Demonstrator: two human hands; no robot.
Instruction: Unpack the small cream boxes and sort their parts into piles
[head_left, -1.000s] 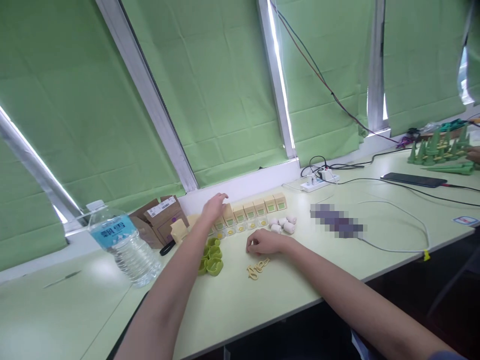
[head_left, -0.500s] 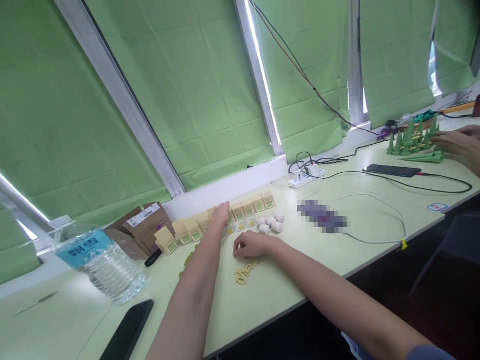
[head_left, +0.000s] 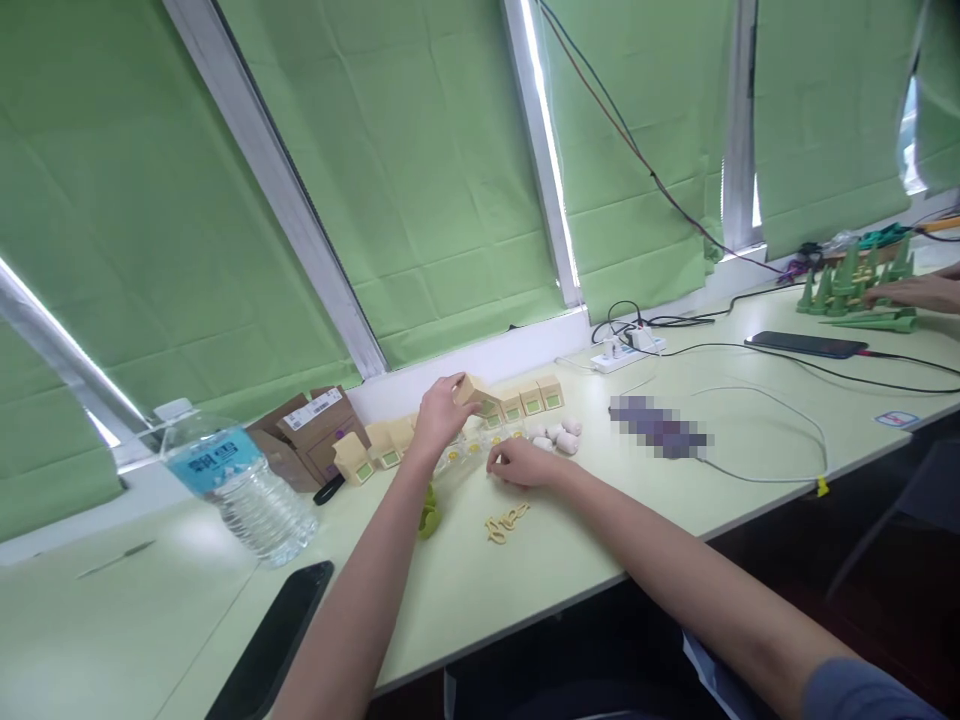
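While reaching over the pale table (head_left: 487, 600) bare-handed, gripping in the left hand (head_left: 442, 410) one cream box (head_left: 472, 390), pinched between thumb and fingers, tilted, at the line of similar boxes (head_left: 532, 400) near the wall. Cannot tell if clear of that line or touching. With the right hand (head_left: 525, 463), fingers curled inward just beside the clear cases (head_left: 495, 441); cannot tell if empty or gripping. Just beyond the right wrist, white pieces (head_left: 568, 442) in a loose cluster; on the near side, pale yellow loops (head_left: 506, 522) lying together. Partly hidden by the left forearm (head_left: 382, 580), a green item (head_left: 429, 518). Farther left, a water bottle (head_left: 240, 490) beside an open carton (head_left: 326, 435); nearer, a dark phone (head_left: 277, 640). To the right, a power strip (head_left: 628, 357), a pixelated object (head_left: 660, 425) and a second phone (head_left: 806, 345). At far right, green cones (head_left: 847, 285) under a co-worker's hand (head_left: 915, 293).
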